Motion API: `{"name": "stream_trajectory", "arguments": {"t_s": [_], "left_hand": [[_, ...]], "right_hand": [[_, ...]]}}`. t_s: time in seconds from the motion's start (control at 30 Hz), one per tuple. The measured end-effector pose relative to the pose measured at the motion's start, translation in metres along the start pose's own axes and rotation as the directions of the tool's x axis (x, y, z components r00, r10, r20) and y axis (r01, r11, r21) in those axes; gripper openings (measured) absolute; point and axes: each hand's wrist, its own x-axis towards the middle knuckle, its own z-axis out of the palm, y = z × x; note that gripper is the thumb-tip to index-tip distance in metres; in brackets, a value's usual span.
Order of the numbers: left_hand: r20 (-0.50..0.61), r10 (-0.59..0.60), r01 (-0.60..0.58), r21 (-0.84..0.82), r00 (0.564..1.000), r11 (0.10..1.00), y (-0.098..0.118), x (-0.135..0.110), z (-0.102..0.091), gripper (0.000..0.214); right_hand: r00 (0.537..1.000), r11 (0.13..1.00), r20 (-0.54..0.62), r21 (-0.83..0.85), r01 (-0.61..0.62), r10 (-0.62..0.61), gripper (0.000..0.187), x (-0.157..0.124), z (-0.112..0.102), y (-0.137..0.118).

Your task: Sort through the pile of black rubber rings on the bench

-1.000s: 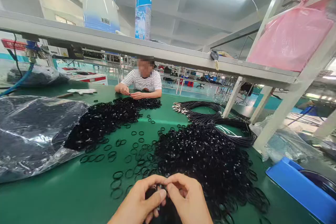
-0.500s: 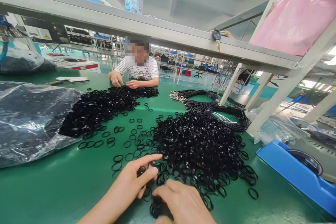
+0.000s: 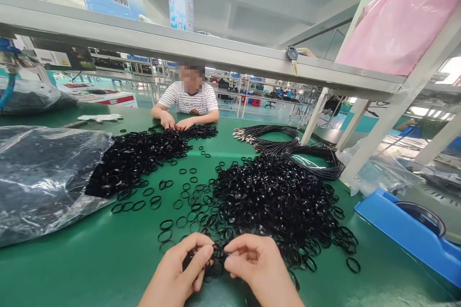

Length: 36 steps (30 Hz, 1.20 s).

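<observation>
My left hand (image 3: pixel 183 268) and my right hand (image 3: pixel 257 264) meet at the near edge of the green table (image 3: pixel 90 259). Both are pinched on a small bunch of black rubber rings (image 3: pixel 216 255) held between their fingertips. Just beyond them spreads a large heap of the same black rings (image 3: pixel 273 201). Loose single rings (image 3: pixel 173 211) lie scattered to the left of that heap.
A second heap of rings (image 3: pixel 144 153) reaches toward a person in a striped shirt (image 3: pixel 189 105) across the table. A clear plastic bag (image 3: pixel 39 177) lies left, coiled black cables (image 3: pixel 306 153) back right, a blue tray (image 3: pixel 410 235) right. A metal shelf (image 3: pixel 216 57) runs overhead.
My hands reached out into the edge of the ring heap, then drew back together, pinched on a bunch of rings. The view tilted down a little.
</observation>
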Motion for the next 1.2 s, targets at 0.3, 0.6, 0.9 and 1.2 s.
{"name": "stream_trajectory", "arguments": {"t_s": [0.3,0.6,0.9,1.2], "left_hand": [[-0.007,-0.011,0.011,-0.002,1.0,1.0,0.0,0.005,-0.005,0.072],[0.111,-0.087,0.088,-0.001,0.99,0.996,0.003,0.003,-0.003,0.074],[0.079,-0.083,0.084,0.001,0.993,0.997,0.002,0.003,-0.002,0.088],[0.069,-0.026,0.027,-0.017,0.997,0.999,-0.004,-0.004,0.012,0.066]], "right_hand": [[1.0,0.995,0.029,0.1,-0.005,0.002,0.031,0.005,-0.011,0.013],[0.994,0.989,-0.016,-0.102,0.109,-0.111,0.021,-0.003,-0.009,0.005],[0.986,0.985,0.017,0.044,0.164,-0.165,0.022,-0.005,0.0,0.012],[0.973,0.932,-0.197,-0.36,0.042,-0.12,0.021,-0.007,0.009,0.004]]}}
